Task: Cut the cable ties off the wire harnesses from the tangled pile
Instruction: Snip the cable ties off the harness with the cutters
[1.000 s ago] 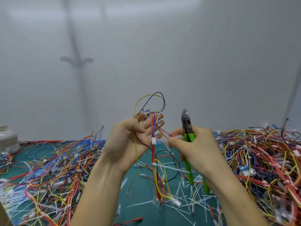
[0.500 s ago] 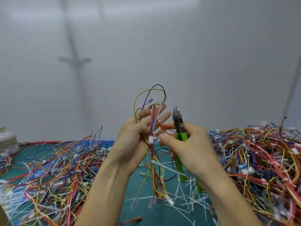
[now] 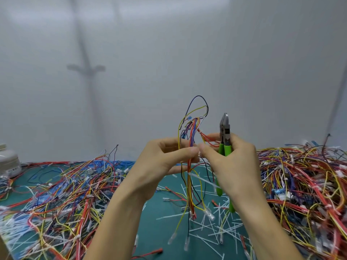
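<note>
Grey wall; green bench [image 3: 155, 239], cut ties scattered. Wire harness [image 3: 191, 132]: upright above bench. Left hand [image 3: 165, 162]: fingers spread a moment ago, now pinching the bundle. Right hand [image 3: 234, 166]: grips cutters [image 3: 224, 132], thumb at bundle. Lower white tie [image 3: 202, 180] judged still uncut.

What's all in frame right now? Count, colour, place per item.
wire harness: one, red, yellow, blue and black wires, held up at centre.
cutters: one, green handles, grey head up, right of the harness.
left wire pile: one, mixed colours, table left.
right wire pile: one, mostly red and yellow, table right.
cut cable ties: many, white, scattered on the mat, centre.
mat: one, teal, under the piles.
container: one, whitish, far left edge.
left hand: one, pinches the wire harness.
right hand: one, holds the cutters.
</note>
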Tool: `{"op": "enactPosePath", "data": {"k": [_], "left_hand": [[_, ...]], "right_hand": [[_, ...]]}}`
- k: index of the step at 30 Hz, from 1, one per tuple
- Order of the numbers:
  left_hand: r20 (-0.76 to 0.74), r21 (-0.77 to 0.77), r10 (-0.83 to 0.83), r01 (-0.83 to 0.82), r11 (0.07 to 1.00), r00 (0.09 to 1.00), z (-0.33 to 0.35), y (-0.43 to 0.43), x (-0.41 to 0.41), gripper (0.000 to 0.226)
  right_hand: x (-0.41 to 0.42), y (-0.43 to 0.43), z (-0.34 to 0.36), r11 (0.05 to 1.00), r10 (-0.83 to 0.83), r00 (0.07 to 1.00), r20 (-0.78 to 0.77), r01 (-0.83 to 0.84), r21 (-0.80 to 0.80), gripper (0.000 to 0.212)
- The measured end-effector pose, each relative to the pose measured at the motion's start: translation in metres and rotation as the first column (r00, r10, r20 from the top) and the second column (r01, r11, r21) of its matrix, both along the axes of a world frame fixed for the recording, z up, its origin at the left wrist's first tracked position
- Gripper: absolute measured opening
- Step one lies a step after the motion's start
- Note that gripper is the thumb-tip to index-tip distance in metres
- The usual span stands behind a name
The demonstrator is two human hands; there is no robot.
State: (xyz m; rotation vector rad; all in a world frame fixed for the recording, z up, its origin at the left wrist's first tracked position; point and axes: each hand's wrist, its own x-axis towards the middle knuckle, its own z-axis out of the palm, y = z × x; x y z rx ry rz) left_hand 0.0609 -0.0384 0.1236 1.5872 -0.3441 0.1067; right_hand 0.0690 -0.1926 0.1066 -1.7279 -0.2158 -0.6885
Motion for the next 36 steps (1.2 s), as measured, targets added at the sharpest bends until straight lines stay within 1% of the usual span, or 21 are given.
{"op": "enactPosePath", "data": {"k": [3, 4, 7, 11, 13, 16, 19, 21, 23, 26, 27, 29, 31, 33, 34, 36], "left_hand": [[0.037, 0.087, 0.065, -0.068, 0.994, 0.997, 0.001, 0.004, 0.001, 0.008], [0.050, 0.098, 0.088, -0.093, 0.991, 0.995, 0.000, 0.004, 0.002, 0.011], [0.032, 0.054, 0.107, -0.109, 0.993, 0.994, 0.000, 0.004, 0.002, 0.019], [-0.023, -0.014, 0.054, -0.054, 0.998, 0.998, 0.000, 0.004, 0.001, 0.013], [-0.028, -0.043, 0.050, -0.051, 0.998, 0.998, -0.001, 0.004, 0.002, 0.023], [-0.061, -0.137, 0.020, -0.029, 0.990, 0.998, -0.002, 0.006, 0.003, 0.024], [-0.162, -0.296, -0.075, 0.024, 0.955, 0.984, -0.002, 0.009, 0.005, 0.018], [-0.221, -0.386, -0.151, 0.055, 0.921, 0.964, -0.001, 0.011, 0.007, 0.020], [-0.241, -0.453, -0.203, 0.075, 0.888, 0.949, -0.001, 0.014, 0.007, 0.022], [-0.251, -0.522, -0.220, 0.059, 0.851, 0.943, 0.000, 0.015, 0.008, 0.017], [-0.257, -0.546, -0.209, 0.037, 0.837, 0.944, -0.001, 0.015, 0.009, 0.016], [-0.264, -0.589, -0.176, -0.014, 0.808, 0.948, -0.001, 0.013, 0.011, 0.020], [-0.265, -0.574, -0.105, -0.069, 0.816, 0.959, -0.002, 0.011, 0.013, 0.027], [-0.242, -0.530, -0.017, -0.118, 0.840, 0.970, -0.003, 0.010, 0.014, 0.030], [-0.225, -0.515, 0.018, -0.134, 0.847, 0.974, -0.004, 0.009, 0.014, 0.030], [-0.187, -0.493, 0.058, -0.145, 0.858, 0.981, -0.005, 0.007, 0.014, 0.026]], "right_hand": [[0.002, -0.001, -0.002, 0.999, -0.010, 1.000, -0.018, 0.009, -0.035, 0.012], [0.003, -0.001, -0.003, 0.999, -0.009, 1.000, -0.021, 0.009, -0.044, 0.013], [0.003, -0.002, -0.003, 0.998, -0.009, 1.000, -0.019, 0.008, -0.065, 0.013], [0.003, -0.003, -0.003, 0.997, -0.039, 0.999, -0.013, 0.038, -0.070, 0.014], [0.003, -0.004, -0.002, 0.997, -0.038, 0.999, -0.018, 0.037, -0.066, 0.012], [0.005, -0.004, -0.003, 0.998, -0.032, 0.999, -0.038, 0.029, -0.063, 0.008], [0.006, -0.005, -0.005, 0.997, -0.040, 0.999, -0.037, 0.037, -0.073, 0.005], [0.009, -0.006, -0.007, 0.993, -0.067, 0.997, -0.040, 0.062, -0.101, 0.008], [0.009, -0.006, -0.008, 0.991, -0.065, 0.996, -0.067, 0.056, -0.124, 0.012], [0.007, -0.005, -0.007, 0.992, -0.047, 0.995, -0.086, 0.036, -0.124, 0.010], [0.006, -0.004, -0.005, 0.991, -0.050, 0.996, -0.073, 0.041, -0.128, 0.013], [0.000, -0.002, 0.000, 0.989, -0.052, 0.998, -0.025, 0.048, -0.138, 0.028], [-0.006, -0.002, 0.007, 0.985, -0.033, 0.999, 0.030, 0.038, -0.166, 0.048], [-0.014, -0.002, 0.012, 0.962, -0.010, 0.996, 0.091, 0.034, -0.271, 0.068], [-0.017, -0.002, 0.014, 0.941, 0.015, 0.994, 0.108, 0.023, -0.338, 0.071], [-0.019, 0.001, 0.014, 0.897, 0.075, 0.993, 0.095, -0.025, -0.441, 0.065]]}}
